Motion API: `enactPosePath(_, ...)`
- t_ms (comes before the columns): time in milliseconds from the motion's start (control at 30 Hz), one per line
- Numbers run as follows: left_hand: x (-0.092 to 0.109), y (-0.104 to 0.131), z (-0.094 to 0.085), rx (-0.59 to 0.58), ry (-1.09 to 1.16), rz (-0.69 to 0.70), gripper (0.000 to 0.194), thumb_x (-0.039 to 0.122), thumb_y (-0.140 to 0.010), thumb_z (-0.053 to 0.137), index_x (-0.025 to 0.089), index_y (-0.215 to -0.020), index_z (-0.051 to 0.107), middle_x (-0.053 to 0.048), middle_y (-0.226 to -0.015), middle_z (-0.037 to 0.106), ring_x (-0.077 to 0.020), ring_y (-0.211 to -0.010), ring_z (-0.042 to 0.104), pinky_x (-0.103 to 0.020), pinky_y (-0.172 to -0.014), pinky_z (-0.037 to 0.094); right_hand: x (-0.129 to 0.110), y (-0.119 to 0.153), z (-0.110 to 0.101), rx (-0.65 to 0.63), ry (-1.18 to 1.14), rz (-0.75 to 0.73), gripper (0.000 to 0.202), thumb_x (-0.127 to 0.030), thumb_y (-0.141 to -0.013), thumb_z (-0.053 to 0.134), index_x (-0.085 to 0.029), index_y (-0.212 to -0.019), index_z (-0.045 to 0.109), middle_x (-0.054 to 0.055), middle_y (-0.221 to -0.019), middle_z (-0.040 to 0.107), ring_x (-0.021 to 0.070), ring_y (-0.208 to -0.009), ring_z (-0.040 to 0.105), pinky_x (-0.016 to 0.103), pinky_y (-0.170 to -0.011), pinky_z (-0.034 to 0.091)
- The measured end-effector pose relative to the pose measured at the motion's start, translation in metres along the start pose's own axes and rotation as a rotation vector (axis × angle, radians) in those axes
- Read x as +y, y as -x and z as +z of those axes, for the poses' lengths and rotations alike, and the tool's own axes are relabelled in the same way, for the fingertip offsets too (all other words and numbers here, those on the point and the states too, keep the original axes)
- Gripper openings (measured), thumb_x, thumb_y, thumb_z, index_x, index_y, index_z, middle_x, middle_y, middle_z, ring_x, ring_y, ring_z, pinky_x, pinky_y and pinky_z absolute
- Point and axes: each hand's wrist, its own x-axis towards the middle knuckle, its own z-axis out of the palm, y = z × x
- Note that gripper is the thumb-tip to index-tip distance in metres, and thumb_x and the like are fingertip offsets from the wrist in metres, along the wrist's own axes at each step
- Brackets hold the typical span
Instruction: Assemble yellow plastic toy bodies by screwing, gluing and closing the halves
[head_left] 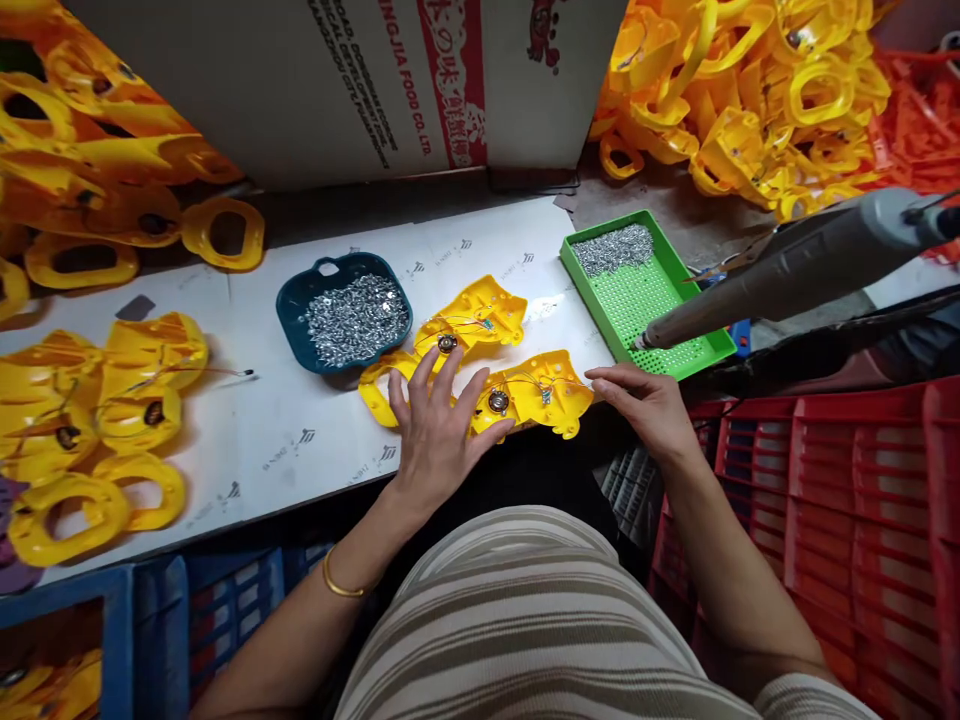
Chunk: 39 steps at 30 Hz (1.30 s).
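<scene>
Two yellow plastic shells lie side by side on the white work surface, each with a round dark part and thin wires inside. My left hand (pixel 437 430) rests with its fingers spread over the left ends of both shells. At the right end of the nearer shell (pixel 561 388), my right hand (pixel 643 402) pinches thumb and forefinger together at a thin wire. The farther shell (pixel 487 305) lies just beyond. Behind my left hand stands a dark teal tray (pixel 289 325) heaped with small silvery screws.
A green basket (pixel 615 335) with screws stands right, under a grey power screwdriver (pixel 795 270). More yellow shells (pixel 150 350) lie left. A large carton (pixel 360 90) stands behind, between yellow piles. Red crates (pixel 817 500) are at right, a blue crate (pixel 157 630) lower left.
</scene>
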Motion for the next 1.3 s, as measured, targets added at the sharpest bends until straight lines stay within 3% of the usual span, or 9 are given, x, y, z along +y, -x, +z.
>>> enactPosePath(133,0.025,-0.023,0.005,-0.006,0.081,0.063,0.033,0.038,-0.089,0.06,0.031,-0.121,0.063,-0.008,-0.145,0.047,-0.0321,-0.14,0.03,-0.058,-0.115,0.01,0.0,0.0,0.005,0.001,-0.128,0.063,0.019,-0.038,-0.07,0.075,-0.024,-0.081,0.077,0.001,-0.077,0.07,0.0148,-0.074,0.063,0.029,-0.07,0.051)
enactPosePath(300,0.05,-0.047,0.024,-0.091,0.171,0.143,0.026,0.039,-0.092,0.055,0.031,-0.111,0.069,-0.008,-0.145,0.046,-0.0318,-0.14,0.03,-0.06,-0.113,0.011,0.001,0.0,0.006,0.011,-0.111,0.001,0.016,-0.038,-0.074,0.072,-0.022,-0.076,0.076,0.0,-0.073,0.068,0.0137,-0.071,0.06,0.028,-0.068,0.048)
enactPosePath(433,0.053,-0.047,0.029,-0.057,0.232,0.154,0.019,0.036,-0.091,0.057,0.03,-0.09,0.075,-0.005,-0.14,0.052,-0.0295,-0.139,0.031,-0.058,-0.113,0.014,0.0,0.0,0.006,0.039,0.061,-0.125,0.018,-0.036,-0.08,0.067,-0.02,-0.074,0.073,0.0,-0.07,0.063,0.0124,-0.067,0.056,0.027,-0.065,0.044)
enactPosePath(633,0.052,-0.042,0.026,-0.074,0.329,0.075,0.016,0.033,-0.089,0.061,0.033,-0.095,0.076,-0.003,-0.135,0.057,-0.0286,-0.135,0.036,-0.056,-0.112,0.02,-0.004,-0.001,0.007,0.047,0.295,-0.282,0.024,-0.037,-0.087,0.06,-0.02,-0.072,0.066,-0.001,-0.067,0.053,0.0111,-0.061,0.048,0.025,-0.056,0.037)
enactPosePath(833,0.056,-0.044,0.027,-0.079,0.415,-0.004,0.013,0.032,-0.088,0.063,0.028,-0.091,0.074,-0.003,-0.133,0.058,-0.0272,-0.135,0.035,-0.053,-0.113,0.023,-0.009,0.0,0.009,0.004,0.305,-0.322,0.024,-0.038,-0.088,0.06,-0.02,-0.072,0.065,0.0,-0.068,0.054,0.0119,-0.062,0.049,0.026,-0.056,0.037)
enactPosePath(1033,0.062,-0.042,0.027,-0.113,0.413,-0.043,0.012,0.031,-0.09,0.059,0.024,-0.09,0.069,-0.006,-0.139,0.052,-0.0268,-0.138,0.031,-0.052,-0.115,0.02,-0.013,0.001,0.014,0.07,0.306,-0.348,0.026,-0.039,-0.088,0.06,-0.02,-0.07,0.064,0.0,-0.066,0.053,0.0122,-0.061,0.049,0.026,-0.055,0.038)
enactPosePath(1167,0.063,-0.043,0.026,-0.133,0.439,-0.059,0.013,0.03,-0.09,0.058,0.022,-0.087,0.067,-0.008,-0.141,0.048,-0.0266,-0.138,0.029,-0.051,-0.115,0.022,-0.011,0.009,0.009,0.095,0.344,-0.349,0.027,-0.037,-0.095,0.047,-0.021,-0.089,0.068,0.003,-0.077,0.06,0.015,-0.074,0.058,0.028,-0.066,0.045)
enactPosePath(1233,0.062,-0.043,0.025,-0.146,0.421,-0.063,0.012,0.029,-0.088,0.059,0.022,-0.084,0.068,-0.008,-0.144,0.044,-0.0283,-0.14,0.026,-0.054,-0.115,0.019,-0.006,0.017,0.004,0.094,0.351,-0.282,0.031,-0.038,-0.098,0.041,-0.021,-0.108,0.065,0.006,-0.088,0.064,0.0163,-0.08,0.062,0.031,-0.075,0.048)
enactPosePath(1300,0.062,-0.043,0.025,-0.171,0.39,-0.06,0.012,0.028,-0.087,0.06,0.021,-0.082,0.068,-0.008,-0.146,0.041,-0.03,-0.141,0.024,-0.057,-0.115,0.016,0.002,0.024,0.0,0.038,0.344,-0.181,0.036,-0.041,-0.097,0.04,-0.021,-0.12,0.059,0.007,-0.099,0.066,0.0143,-0.073,0.063,0.032,-0.076,0.05)
